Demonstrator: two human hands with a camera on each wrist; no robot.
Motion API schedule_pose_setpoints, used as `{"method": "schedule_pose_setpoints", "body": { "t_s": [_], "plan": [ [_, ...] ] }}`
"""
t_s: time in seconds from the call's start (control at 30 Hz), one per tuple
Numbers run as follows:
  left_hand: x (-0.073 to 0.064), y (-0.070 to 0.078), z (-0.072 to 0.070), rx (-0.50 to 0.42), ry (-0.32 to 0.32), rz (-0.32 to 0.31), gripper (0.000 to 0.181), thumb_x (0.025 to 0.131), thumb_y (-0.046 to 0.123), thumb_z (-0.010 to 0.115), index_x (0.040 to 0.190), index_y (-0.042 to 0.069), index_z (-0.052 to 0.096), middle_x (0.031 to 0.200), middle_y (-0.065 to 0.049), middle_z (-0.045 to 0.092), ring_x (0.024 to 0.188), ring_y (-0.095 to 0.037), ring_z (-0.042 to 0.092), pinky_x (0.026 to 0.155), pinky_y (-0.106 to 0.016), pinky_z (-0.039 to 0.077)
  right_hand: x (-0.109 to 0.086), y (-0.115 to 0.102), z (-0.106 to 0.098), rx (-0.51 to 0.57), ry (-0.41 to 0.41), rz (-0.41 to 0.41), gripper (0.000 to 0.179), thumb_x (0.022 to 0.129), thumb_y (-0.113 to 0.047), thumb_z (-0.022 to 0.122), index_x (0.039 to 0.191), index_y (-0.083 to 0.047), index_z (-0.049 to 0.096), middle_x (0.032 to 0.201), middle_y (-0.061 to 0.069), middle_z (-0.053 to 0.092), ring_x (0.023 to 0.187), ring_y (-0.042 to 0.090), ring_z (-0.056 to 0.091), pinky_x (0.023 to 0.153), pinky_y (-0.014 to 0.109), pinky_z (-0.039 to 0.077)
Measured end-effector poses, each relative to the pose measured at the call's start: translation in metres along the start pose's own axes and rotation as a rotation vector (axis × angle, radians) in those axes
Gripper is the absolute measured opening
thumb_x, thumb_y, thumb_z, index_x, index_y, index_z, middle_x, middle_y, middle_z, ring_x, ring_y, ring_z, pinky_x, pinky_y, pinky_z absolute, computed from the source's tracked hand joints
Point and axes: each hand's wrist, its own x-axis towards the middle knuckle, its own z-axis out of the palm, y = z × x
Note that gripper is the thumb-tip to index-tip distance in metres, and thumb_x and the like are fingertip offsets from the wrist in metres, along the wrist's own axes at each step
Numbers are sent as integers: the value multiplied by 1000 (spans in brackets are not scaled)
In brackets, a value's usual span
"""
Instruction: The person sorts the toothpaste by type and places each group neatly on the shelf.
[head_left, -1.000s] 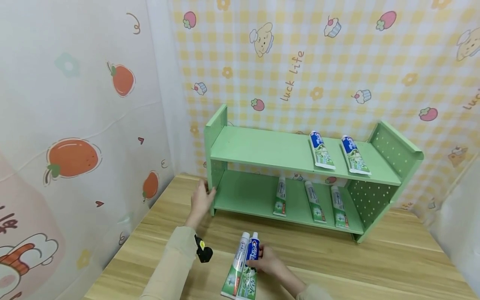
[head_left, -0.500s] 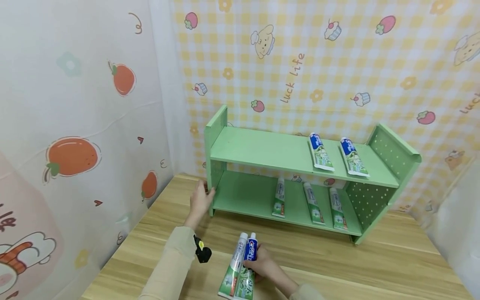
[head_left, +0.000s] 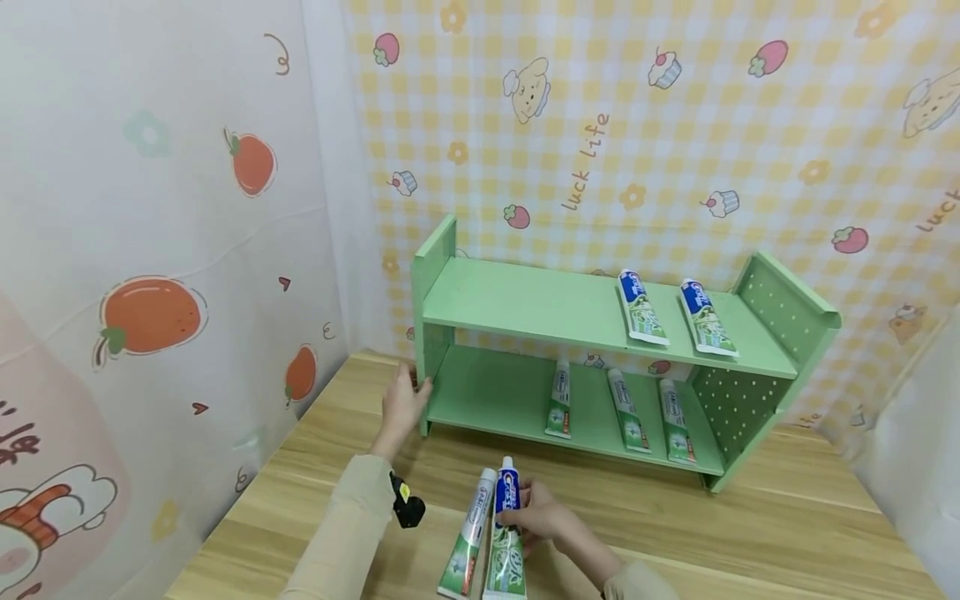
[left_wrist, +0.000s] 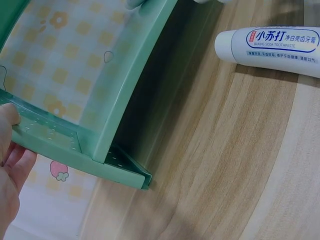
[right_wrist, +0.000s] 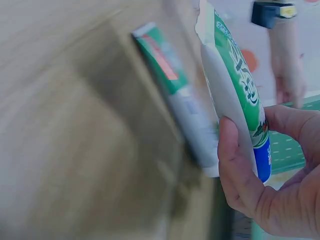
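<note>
My right hand point(head_left: 546, 512) pinches a blue-and-green toothpaste tube point(head_left: 507, 560) between thumb and fingers, cap pointing away from me. In the right wrist view this tube point(right_wrist: 239, 85) is lifted off the table. Just left of it a white-and-green toothpaste tube point(head_left: 468, 537) lies on the table; its label in the left wrist view reads baking soda toothpaste. At the left end of a green two-tier shelf point(head_left: 517, 296), my left hand point(head_left: 402, 406) holds the side panel, with the thumb and fingers on either side of its edge point(left_wrist: 50, 145).
Two blue-and-green tubes, one of them the right-hand tube point(head_left: 707, 318), lie on the upper tier. Several white-and-green tubes, including a middle tube point(head_left: 628, 410), lie on the lower tier. A wooden table point(head_left: 810, 517) carries everything, with patterned cloth point(head_left: 480, 108) behind and at the sides.
My right hand has raised the blue-and-green tube slightly and shifted it right, so a gap separates it from the white-and-green tube. My left hand stays on the shelf.
</note>
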Motion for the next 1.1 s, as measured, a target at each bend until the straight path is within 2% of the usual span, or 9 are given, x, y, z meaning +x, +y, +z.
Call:
{"method": "schedule_pose_setpoints", "body": {
  "t_s": [0.2,0.5,0.8,1.1],
  "plan": [
    [0,1,-1,-2,5,4,29,89,16,56,108,-4,49,106,-21,56,99,-35,59,83,-48,48,-7,-26,-17,-28,24,-11,72,75,-8,68,127,16,24,93,19,54,61,18,59,51,36,55],
    [-1,1,-1,-3,-3,5,29,89,17,55,108,-4,48,107,-21,56,99,-35,59,83,-48,48,-16,-52,-35,-52,79,-8,66,75,-6,69,128,12,32,89,15,47,67,20,59,53,36,56],
    [1,1,-1,-6,-1,-1,30,89,17,55,110,-4,48,108,-21,56,100,-35,59,84,-49,47,-26,-83,-49,-71,72,-50,70,78,-7,67,134,8,27,97,17,48,69,20,61,54,36,56],
    [0,0,0,-3,-1,-2,30,89,17,56,109,-4,48,107,-21,56,99,-35,58,83,-49,46,-35,-122,-69,-111,117,-80,71,80,-11,67,137,3,25,105,18,46,70,19,61,56,35,56]
  ]
}}
